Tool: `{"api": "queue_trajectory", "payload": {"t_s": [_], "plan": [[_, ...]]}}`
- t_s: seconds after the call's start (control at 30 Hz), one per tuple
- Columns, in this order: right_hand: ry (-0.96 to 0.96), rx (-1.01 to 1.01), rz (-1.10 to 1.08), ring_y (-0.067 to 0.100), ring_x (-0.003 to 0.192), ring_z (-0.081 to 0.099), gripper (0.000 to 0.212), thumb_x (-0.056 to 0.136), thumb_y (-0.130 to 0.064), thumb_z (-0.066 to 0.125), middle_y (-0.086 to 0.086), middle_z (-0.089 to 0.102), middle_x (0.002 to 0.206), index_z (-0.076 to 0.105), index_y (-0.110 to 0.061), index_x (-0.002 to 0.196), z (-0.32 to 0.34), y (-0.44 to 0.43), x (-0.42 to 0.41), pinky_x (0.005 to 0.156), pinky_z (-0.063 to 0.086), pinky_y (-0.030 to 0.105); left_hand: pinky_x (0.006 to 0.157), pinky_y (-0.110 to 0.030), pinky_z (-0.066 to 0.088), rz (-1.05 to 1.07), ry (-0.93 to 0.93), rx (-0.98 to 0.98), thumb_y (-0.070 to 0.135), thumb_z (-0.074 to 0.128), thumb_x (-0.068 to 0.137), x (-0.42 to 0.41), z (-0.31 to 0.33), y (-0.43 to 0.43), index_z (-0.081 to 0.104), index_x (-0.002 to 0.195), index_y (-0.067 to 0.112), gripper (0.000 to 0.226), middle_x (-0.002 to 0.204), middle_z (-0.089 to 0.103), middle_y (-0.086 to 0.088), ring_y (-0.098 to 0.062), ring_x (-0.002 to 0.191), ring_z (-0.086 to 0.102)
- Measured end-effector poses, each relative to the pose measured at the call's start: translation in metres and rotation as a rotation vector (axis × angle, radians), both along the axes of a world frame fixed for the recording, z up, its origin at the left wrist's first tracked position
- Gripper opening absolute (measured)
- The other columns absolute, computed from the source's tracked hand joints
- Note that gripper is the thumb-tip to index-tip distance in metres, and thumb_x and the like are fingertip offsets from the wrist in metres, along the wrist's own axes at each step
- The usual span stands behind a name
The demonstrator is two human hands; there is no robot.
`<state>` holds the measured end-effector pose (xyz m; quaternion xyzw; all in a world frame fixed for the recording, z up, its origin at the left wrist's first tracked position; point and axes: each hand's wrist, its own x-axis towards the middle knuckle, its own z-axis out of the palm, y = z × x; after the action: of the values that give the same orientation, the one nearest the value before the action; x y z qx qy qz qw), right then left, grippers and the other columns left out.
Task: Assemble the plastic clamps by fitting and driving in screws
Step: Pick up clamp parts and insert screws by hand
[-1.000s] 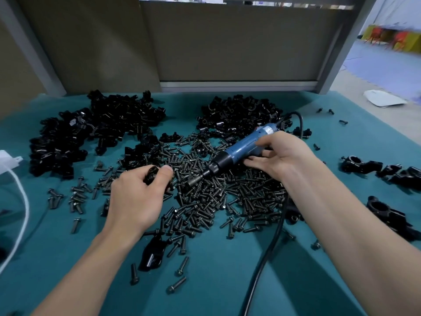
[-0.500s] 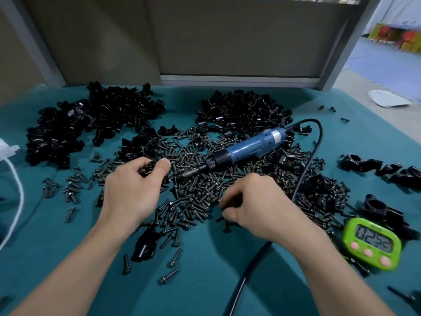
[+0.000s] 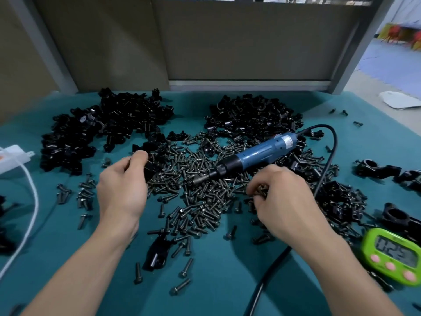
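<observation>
Clamp point(image 3: 150, 171) sits gripped in the fingers of the left hand point(image 3: 121, 185); the right hand point(image 3: 284, 201) pinches screws point(image 3: 262, 191) near the screwdriver point(image 3: 257, 156).

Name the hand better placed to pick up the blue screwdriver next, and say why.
Right. The right hand sits just below the blue screwdriver, while the left hand grips a black clamp piece off beyond its tip. The right would probably have to set down the screws it pinches first.
</observation>
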<state>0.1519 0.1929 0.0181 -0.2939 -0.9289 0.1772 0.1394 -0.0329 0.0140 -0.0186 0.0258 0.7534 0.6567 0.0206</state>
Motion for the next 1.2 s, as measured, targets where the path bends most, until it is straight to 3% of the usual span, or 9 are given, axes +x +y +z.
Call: {"api": "queue_trajectory", "payload": {"t_s": [0.13, 0.2, 0.33, 0.43, 0.53, 0.77, 1.0, 1.13, 1.2], "plan": [[0.143, -0.05, 0.137, 0.012, 0.099, 0.057, 0.027, 0.091, -0.018, 0.072, -0.017, 0.061, 0.109, 0.073, -0.031, 0.115, 0.007, -0.023, -0.036, 0.096, 0.049, 0.032, 0.063, -0.041, 0.04, 0.074, -0.036, 0.211, 0.058, 0.059, 0.084, -0.008, 0.007, -0.004, 0.05, 0.077, 0.01, 0.049, 0.078, 0.052, -0.009, -0.023, 0.063, 0.041], [0.062, -0.023, 0.201, 0.023, 0.111, 0.06, 0.039, 0.095, -0.027, 0.069, 0.001, 0.066, 0.124, 0.065, -0.024, 0.133, 0.011, -0.03, -0.067, 0.104, 0.047, 0.039, 0.061, -0.041, 0.04, 0.096, -0.079, 0.245, 0.054, 0.055, 0.095, -0.012, 0.008, -0.006, 0.055, 0.081, 0.012, 0.044, 0.076, 0.063, -0.007, -0.018, 0.054, 0.046], [-0.243, -0.057, 0.266, 0.029, 0.099, 0.065, 0.049, 0.101, -0.033, 0.058, 0.006, 0.066, 0.103, 0.049, -0.016, 0.146, 0.015, -0.027, -0.129, 0.093, 0.049, 0.038, 0.065, -0.041, 0.042, 0.077, -0.119, 0.205, 0.06, 0.049, 0.098, -0.017, 0.008, -0.005, 0.066, 0.085, 0.019, 0.047, 0.078, 0.074, -0.006, -0.015, 0.054, 0.051], [-0.489, 0.003, 0.39, 0.029, 0.133, 0.052, 0.061, 0.105, -0.031, 0.053, 0.006, 0.047, 0.157, 0.033, -0.019, 0.161, 0.017, -0.029, -0.153, 0.109, 0.042, 0.038, 0.068, -0.043, 0.042, 0.083, -0.14, 0.179, 0.065, 0.047, 0.094, -0.021, 0.008, -0.006, 0.068, 0.084, 0.018, 0.053, 0.087, 0.076, -0.015, -0.019, 0.058, 0.052], [-0.548, 0.039, 0.507, 0.026, 0.144, 0.044, 0.068, 0.101, -0.021, 0.058, 0.001, 0.031, 0.167, 0.03, -0.031, 0.162, 0.019, -0.037, -0.153, 0.116, 0.04, 0.036, 0.067, -0.042, 0.041, 0.093, -0.161, 0.206, 0.064, 0.049, 0.092, -0.026, 0.01, -0.007, 0.067, 0.078, 0.019, 0.051, 0.084, 0.076, -0.015, -0.02, 0.058, 0.052], [-0.521, 0.203, 0.537, 0.027, 0.112, 0.063, 0.072, 0.091, 0.001, 0.049, 0.002, 0.063, 0.135, 0.043, -0.038, 0.152, 0.024, -0.06, -0.109, 0.098, 0.054, 0.044, 0.069, -0.043, 0.042, 0.098, -0.187, 0.216, 0.061, 0.051, 0.095, -0.031, 0.009, -0.012, 0.064, 0.083, 0.016, 0.049, 0.084, 0.076, -0.016, -0.021, 0.059, 0.05], [-0.356, 0.083, 0.368, -0.001, 0.06, 0.054, 0.031, 0.091, -0.023, 0.073, -0.018, 0.065, 0.078, 0.071, -0.045, 0.112, 0.016, -0.04, -0.079, 0.054, 0.04, 0.013, 0.064, -0.042, 0.038, 0.069, -0.169, 0.206, 0.054, 0.053, 0.097, -0.033, 0.009, -0.014, 0.057, 0.083, 0.014, 0.042, 0.074, 0.066, -0.007, -0.02, 0.06, 0.046], [-0.305, -0.064, 0.325, 0.006, 0.064, 0.066, 0.016, 0.09, -0.027, 0.076, -0.017, 0.071, 0.085, 0.071, -0.042, 0.093, 0.009, -0.035, -0.073, 0.06, 0.056, 0.02, 0.061, -0.04, 0.04, 0.047, -0.128, 0.161, 0.053, 0.054, 0.094, -0.03, 0.009, -0.012, 0.057, 0.08, 0.016, 0.04, 0.072, 0.066, -0.009, -0.019, 0.057, 0.046], [-0.227, -0.145, 0.287, 0.005, 0.072, 0.07, 0.012, 0.091, -0.029, 0.077, -0.023, 0.072, 0.109, 0.074, -0.04, 0.09, 0.005, -0.034, -0.071, 0.061, 0.056, 0.017, 0.061, -0.04, 0.041, 0.038, -0.109, 0.13, 0.055, 0.053, 0.094, -0.029, 0.009, -0.01, 0.06, 0.078, 0.015, 0.043, 0.077, 0.07, -0.017, -0.019, 0.057, 0.046]]}}
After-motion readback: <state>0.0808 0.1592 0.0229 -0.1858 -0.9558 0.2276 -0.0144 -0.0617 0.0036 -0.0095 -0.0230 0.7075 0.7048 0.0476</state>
